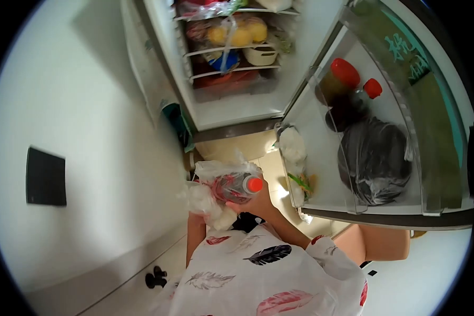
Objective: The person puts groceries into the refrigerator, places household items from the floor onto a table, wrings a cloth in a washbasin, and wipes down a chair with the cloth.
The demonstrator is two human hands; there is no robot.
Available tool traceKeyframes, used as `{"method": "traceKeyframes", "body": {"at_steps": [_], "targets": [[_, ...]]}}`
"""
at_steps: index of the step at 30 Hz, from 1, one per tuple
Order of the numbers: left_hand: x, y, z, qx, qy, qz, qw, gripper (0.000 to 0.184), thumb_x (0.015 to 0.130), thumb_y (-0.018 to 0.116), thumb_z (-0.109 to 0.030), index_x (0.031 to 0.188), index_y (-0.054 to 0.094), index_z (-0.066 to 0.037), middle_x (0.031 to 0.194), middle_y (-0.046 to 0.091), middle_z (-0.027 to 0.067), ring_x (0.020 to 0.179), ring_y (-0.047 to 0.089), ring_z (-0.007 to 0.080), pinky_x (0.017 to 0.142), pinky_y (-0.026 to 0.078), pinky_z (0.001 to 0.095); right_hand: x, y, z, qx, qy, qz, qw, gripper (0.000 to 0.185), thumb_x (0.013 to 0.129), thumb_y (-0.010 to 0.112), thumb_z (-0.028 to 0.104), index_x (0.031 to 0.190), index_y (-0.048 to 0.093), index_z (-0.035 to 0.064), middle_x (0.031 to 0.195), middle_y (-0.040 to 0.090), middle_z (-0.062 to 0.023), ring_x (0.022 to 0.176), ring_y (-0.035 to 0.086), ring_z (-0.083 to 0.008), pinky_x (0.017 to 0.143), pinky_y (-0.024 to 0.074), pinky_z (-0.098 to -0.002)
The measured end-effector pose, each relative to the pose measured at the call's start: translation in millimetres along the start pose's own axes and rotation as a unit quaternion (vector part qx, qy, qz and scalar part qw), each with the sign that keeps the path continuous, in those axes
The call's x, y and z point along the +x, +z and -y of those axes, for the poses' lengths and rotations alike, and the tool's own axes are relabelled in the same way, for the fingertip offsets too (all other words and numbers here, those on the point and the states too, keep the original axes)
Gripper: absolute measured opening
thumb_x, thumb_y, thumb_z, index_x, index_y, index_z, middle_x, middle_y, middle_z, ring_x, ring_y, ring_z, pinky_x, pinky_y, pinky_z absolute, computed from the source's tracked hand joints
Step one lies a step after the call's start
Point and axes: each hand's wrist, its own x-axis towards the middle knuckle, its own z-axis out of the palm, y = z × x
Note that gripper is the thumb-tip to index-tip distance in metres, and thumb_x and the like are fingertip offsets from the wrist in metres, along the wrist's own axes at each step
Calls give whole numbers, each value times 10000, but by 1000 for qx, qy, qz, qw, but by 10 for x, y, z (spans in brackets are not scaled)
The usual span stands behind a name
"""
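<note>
One bottle (230,188), red cap up and to the right, is held in front of the body, partly covered by clear plastic. Its cap side is gripped by the right hand (264,203), fingers bent around it and partly hidden. The left hand (196,217) is mostly covered by a white bag (201,201) just beside the bottle; its finger state cannot be told. Fridge (237,108) is open ahead, with yellow fruit (238,37) in plastic on a shelf and a pale basket (260,56) on the one below. In the open door (321,158) at right, two red-lidded containers are seen above a dark bagged bundle (375,160). A white bundle (292,145) is placed near the door's inner edge, green stalks (300,181) below it. A black panel (46,176) is seen on the left wall.
</note>
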Motion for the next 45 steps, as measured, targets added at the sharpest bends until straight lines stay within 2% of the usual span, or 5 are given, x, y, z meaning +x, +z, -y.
{"method": "traceKeyframes", "body": {"at_steps": [6, 26, 36, 39, 45], "targets": [[769, 168, 154, 3, -12, 49, 999, 613, 698, 632, -269, 1183, 387, 14, 1157, 459, 135, 1025, 468, 224, 879, 379, 349, 415, -435, -306, -14, -16, -66, 998, 783, 469, 790, 290, 1104, 427, 9, 1013, 508, -117, 929, 525, -231, 795, 423, -317], [2644, 561, -373, 51, -161, 370, 913, 645, 653, 664, -242, 1183, 404, 18, 1199, 437, 145, 1079, 438, 221, 901, 360, 342, 858, -647, -665, 171, -9, -343, 923, 746, 640, 714, 177, 1232, 294, 2, 1113, 471, -94, 1027, 461, -183, 892, 359, -323], [3016, 584, -508, 60, -183, 460, 867, 661, 631, 680, -228, 1183, 413, 20, 1220, 426, 150, 1105, 423, 219, 912, 351, 338, 1013, -501, -895, 369, 26, -364, 855, 687, 653, 687, 385, 1161, 382, 36, 1064, 508, -82, 965, 510, -183, 858, 400, -307], [3095, 595, -520, 61, -185, 486, 852, 666, 625, 685, -224, 1183, 415, 21, 1226, 423, 151, 1113, 419, 219, 915, 348, 337, 1086, -511, -1008, 91, 22, -403, 910, 705, 589, 725, 197, 1171, 372, 9, 1071, 504, -104, 969, 502, -199, 861, 388, -301], [3171, 628, -689, 92, -173, 539, 819, 677, 611, 694, -216, 1183, 421, 22, 1239, 416, 154, 1130, 410, 218, 922, 342, 334, 1475, -522, -1100, -25, -11, -374, 927, 767, 531, 752, 205, 1168, 367, 22, 1059, 503, -127, 953, 509, -221, 842, 401, -326]]}}
